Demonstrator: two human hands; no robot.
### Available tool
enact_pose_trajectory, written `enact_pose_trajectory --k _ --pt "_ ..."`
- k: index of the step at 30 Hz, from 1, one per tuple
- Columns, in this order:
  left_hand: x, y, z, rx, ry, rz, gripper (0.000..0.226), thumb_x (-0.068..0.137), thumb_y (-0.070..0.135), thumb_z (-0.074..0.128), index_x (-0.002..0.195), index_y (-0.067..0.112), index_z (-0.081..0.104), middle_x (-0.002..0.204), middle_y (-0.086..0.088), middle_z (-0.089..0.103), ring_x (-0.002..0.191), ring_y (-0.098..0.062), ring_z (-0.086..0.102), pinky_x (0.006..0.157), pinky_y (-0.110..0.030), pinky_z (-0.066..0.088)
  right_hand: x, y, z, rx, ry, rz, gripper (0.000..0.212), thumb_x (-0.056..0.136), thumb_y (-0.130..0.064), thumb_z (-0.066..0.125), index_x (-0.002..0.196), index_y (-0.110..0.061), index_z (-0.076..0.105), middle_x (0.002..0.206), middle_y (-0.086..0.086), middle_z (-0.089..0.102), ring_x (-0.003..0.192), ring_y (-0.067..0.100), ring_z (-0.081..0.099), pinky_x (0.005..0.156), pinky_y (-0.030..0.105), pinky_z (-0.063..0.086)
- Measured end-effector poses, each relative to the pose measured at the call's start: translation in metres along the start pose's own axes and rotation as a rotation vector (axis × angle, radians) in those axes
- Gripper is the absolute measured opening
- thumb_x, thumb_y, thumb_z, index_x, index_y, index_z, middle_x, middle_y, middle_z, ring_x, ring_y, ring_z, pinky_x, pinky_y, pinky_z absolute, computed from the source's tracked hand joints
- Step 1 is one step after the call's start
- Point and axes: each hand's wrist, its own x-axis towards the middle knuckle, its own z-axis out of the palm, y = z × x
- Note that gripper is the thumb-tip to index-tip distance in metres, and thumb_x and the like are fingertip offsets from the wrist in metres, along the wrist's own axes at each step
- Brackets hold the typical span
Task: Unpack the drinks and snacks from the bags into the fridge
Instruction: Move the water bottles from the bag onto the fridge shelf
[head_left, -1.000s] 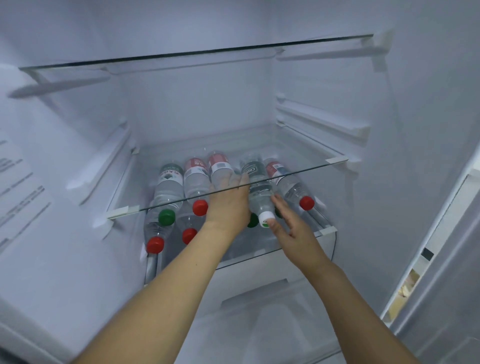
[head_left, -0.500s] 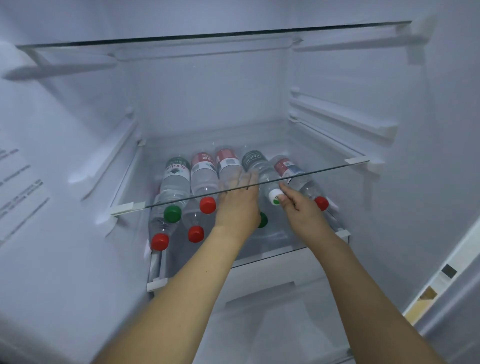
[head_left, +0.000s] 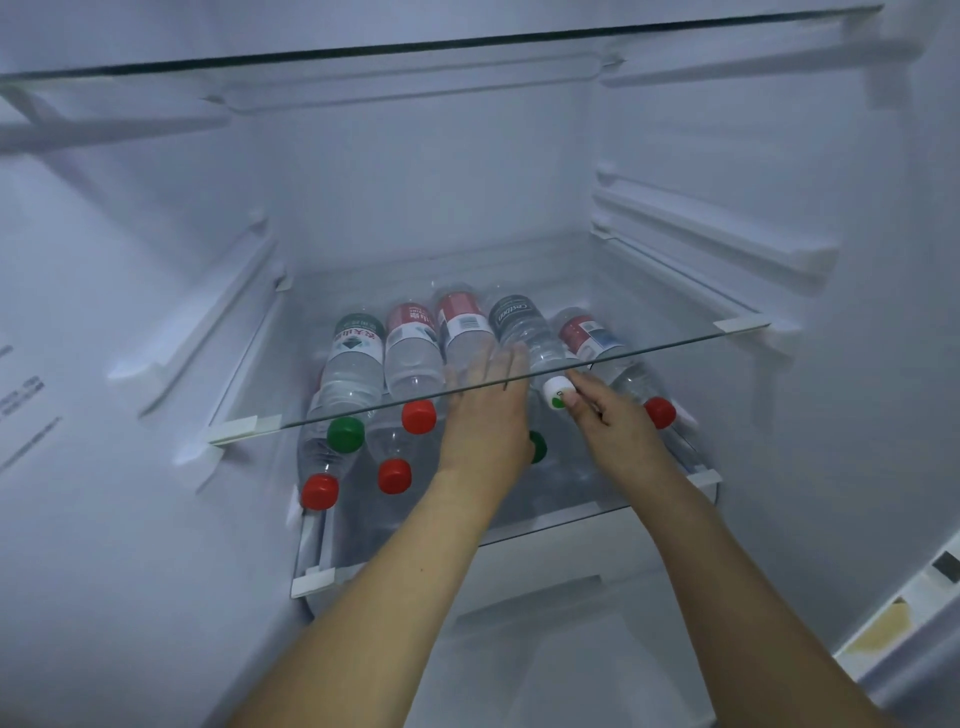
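Showing the head view, the only view: both hands reach under a glass shelf (head_left: 649, 347) into the fridge (head_left: 779, 156), where water bottles lie on their sides in two stacked layers on the lower shelf (head_left: 571, 514), caps toward the person. The right hand (head_left: 613, 421) has its fingertips (head_left: 571, 399) on the white cap (head_left: 556, 388) of the grey-labelled bottle (head_left: 519, 322); the fingers are loosely curled rather than wrapped, so this reads as a push or a light pinch, not a full clasp. Just left of that contact, the left hand (head_left: 485, 410) lies flat and spread, palm down on a red-labelled bottle (head_left: 462, 327), holding nothing. Beyond it to the left lie a second red-labelled bottle (head_left: 413, 338) and a green-capped bottle (head_left: 353, 358); right of the grip lies a red-capped bottle (head_left: 618, 358). Judged by appearance, the full bottles are fairly heavy, smooth, stiff-walled and apt to roll; the cap or neck gives the surest hold, with a flat palm steadying the neighbours.
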Motion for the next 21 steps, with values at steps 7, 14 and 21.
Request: enact_pose_trajectory --k 7,14,21 --pt "-0.001 0.002 -0.007 0.094 -0.078 -0.003 0.091 0.066 0.005 0.063 0.150 0.008 0.027 0.148 -0.008 0.035 0.143 -0.030 0.023 0.114 -0.051 0.025 -0.006 -0.014 -0.007 -0.085 -0.062 0.028 0.042 0.103 -0.031 0.042 0.144 -0.022 0.044 0.135 -0.002 0.055 0.121 0.017 0.052 0.098 0.034 0.042" --pt "-0.004 0.008 -0.025 0.090 -0.081 -0.023 0.086 0.064 0.006 0.060 0.146 0.013 0.034 0.146 -0.007 0.036 0.136 -0.032 0.031 0.111 -0.045 0.033 -0.034 -0.033 -0.031 -0.176 -0.150 0.069 0.041 0.104 -0.028 0.039 0.144 -0.016 0.039 0.142 0.007 0.047 0.130 0.023 0.043 0.098 0.029 0.035" --pt "-0.033 0.037 -0.047 0.051 0.048 -0.098 0.065 0.090 0.032 0.030 0.148 0.002 0.034 0.154 -0.018 0.033 0.146 -0.034 0.023 0.120 -0.047 0.020 -0.056 -0.041 -0.053 -0.371 -0.267 -0.012 0.058 0.103 -0.035 0.038 0.152 -0.010 0.021 0.161 0.006 0.018 0.148 0.019 0.014 0.117 0.033 0.014"
